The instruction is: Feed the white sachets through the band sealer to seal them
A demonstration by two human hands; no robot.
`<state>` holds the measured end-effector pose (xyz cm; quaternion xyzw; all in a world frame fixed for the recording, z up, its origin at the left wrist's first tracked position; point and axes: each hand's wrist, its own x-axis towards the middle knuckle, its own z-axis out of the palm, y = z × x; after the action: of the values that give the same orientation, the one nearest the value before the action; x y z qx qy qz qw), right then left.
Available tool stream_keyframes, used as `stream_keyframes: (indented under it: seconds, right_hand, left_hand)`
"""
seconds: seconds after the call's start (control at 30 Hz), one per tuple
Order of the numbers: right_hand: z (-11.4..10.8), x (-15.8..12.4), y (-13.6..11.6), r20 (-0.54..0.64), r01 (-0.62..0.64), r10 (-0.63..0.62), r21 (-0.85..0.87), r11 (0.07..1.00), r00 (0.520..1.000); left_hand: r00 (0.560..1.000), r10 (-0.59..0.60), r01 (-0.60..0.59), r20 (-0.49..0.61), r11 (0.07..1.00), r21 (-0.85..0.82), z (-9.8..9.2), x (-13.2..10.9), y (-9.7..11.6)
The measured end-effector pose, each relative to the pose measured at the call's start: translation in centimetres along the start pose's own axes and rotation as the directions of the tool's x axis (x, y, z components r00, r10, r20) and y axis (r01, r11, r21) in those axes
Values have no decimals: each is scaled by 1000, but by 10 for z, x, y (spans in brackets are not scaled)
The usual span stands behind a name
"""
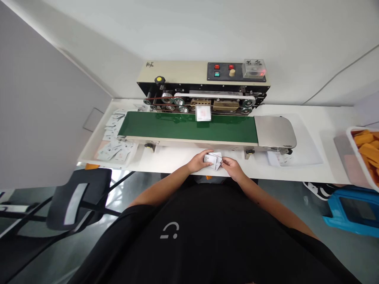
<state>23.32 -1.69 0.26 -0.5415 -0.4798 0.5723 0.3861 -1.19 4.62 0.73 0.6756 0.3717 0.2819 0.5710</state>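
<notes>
My left hand (198,161) is closed around one side of a small fanned stack of white packets (213,159), held just over the table's front edge. At the stack's right side, my right hand (233,169) pinches the edge of the packets between thumb and fingers. In front of both hands runs the green conveyor belt (166,126) of a band sealer (177,73). One white packet (203,114) stands at the sealer's slot, its face blurred out and its lower edge by the belt.
Many white packets lie in a white tray (130,159) at the belt's left end. A metal plate (275,132) extends the belt at right, above a clear bag (304,154). Farther right are a bin (345,148) of orange packets and a blue stool-like object (334,207). A black chair (100,179) stands left.
</notes>
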Motion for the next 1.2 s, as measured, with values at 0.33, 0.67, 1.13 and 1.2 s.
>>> stream_keyframes:
  seconds: [0.33,0.67,1.13,1.2]
  right_hand:
    - [-33,-15,-69,-311,46,-105,-193,980,945]
    - [-84,0,-164,-545,164,-61,143,976,836]
    - [-118,76,-203,-482,14,134,291,957,866]
    - [-115,80,-204,-438,-4,116,247,969,891]
  left_hand:
    - [996,-86,81,-28,986,-148,3,3,-7]
    - [990,-137,135,-12,984,-113,0,5,1]
    - [993,-120,116,-22,984,-132,3,3,-3]
    - [993,-117,113,-26,987,-118,2,3,-3]
